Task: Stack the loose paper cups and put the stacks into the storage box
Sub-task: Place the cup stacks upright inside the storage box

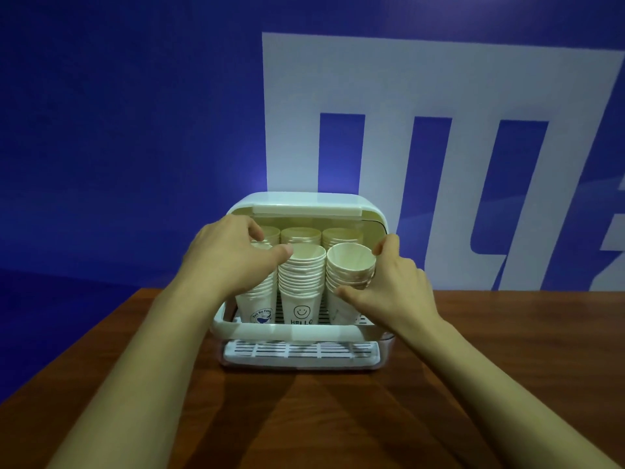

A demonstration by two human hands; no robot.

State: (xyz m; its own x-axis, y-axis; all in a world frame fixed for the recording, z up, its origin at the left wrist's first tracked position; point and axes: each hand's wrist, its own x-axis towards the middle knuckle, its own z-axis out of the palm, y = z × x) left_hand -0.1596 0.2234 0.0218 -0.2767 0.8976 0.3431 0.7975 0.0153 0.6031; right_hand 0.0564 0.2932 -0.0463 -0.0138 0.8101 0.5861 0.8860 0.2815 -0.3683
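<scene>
A white storage box (pixel 297 333) stands open on the wooden table, its lid raised at the top. Inside are several stacks of white paper cups in two rows. My left hand (pixel 230 258) grips the top of the front left stack (pixel 257 299), thumb reaching toward the middle stack (pixel 299 282) with the smiley print. My right hand (pixel 389 286) holds the front right stack (pixel 350 265), which leans slightly left, fingers at its rim and thumb low on its side. The back row of stacks (pixel 301 234) is partly hidden behind the front ones.
The box has a slatted drip tray (pixel 297 350) at its base. The brown wooden table (pixel 304 418) runs toward me; its left edge slants away at the left. A blue wall with a large white pattern (pixel 406 79) stands close behind the box.
</scene>
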